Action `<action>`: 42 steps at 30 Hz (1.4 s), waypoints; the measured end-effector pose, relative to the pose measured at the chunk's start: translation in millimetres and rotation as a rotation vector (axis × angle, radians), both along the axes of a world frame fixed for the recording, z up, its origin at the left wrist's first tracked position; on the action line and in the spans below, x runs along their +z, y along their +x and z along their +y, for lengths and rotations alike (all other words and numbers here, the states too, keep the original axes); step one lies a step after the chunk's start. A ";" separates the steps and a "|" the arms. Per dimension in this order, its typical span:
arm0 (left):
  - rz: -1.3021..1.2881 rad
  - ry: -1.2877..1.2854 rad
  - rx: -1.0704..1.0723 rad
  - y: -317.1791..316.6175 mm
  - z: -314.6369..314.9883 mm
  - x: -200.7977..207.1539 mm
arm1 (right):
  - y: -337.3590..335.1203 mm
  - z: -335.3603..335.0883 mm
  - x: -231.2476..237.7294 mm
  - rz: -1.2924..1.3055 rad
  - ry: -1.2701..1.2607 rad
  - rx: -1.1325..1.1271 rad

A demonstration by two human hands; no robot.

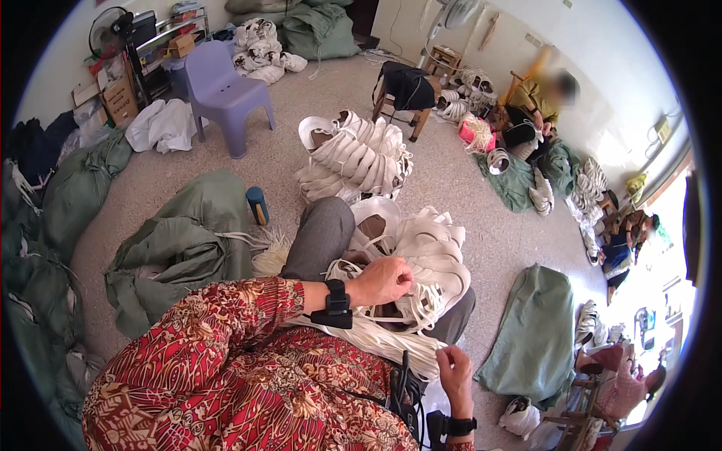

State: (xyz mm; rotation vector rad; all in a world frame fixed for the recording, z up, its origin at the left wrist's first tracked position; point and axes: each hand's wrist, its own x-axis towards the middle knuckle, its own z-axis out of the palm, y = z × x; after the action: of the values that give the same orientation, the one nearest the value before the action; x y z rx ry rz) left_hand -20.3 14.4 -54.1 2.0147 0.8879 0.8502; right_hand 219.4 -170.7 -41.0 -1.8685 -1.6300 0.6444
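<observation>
A stack of white shoe uppers (430,252), nested into one another, lies across my lap with loose laces hanging over its near part. Over the near end of that stack is my left hand (383,281), its fingers curled closed; whatever they grip is hidden. A thick bundle of long white laces (376,347) spreads over my thighs below it. Off the right end of the bundle, my right hand (455,379) is raised with thumb and fingertips pinched together. Anything between those fingertips is too small to make out.
A second pile of white uppers (353,158) stands on the floor past my knees. Green sacks (180,240) lie to the left, another (530,331) to the right. A blue bottle (257,205) and a purple chair (228,94) stand ahead-left. Several people sit along the right.
</observation>
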 end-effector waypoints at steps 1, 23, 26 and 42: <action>-0.019 -0.041 -0.002 1.8 0.3 1.5 | -6.8 6.8 6.9 -0.019 0.080 0.028; -0.093 0.309 -0.136 18.8 0.4 43.5 | -41.9 34.6 62.2 0.953 -0.317 0.339; -0.274 0.022 -0.071 14.8 -1.8 32.3 | -11.1 21.6 15.5 0.442 -0.451 0.238; -0.040 0.231 -0.064 4.9 7.8 3.6 | 49.1 75.9 -49.3 0.291 0.077 -0.341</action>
State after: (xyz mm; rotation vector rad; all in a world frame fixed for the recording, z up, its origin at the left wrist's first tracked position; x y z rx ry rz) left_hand -15.4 22.2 -50.4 2.2025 0.7258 0.9910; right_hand 268.6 -94.8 -90.3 -1.8391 -1.1060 0.6581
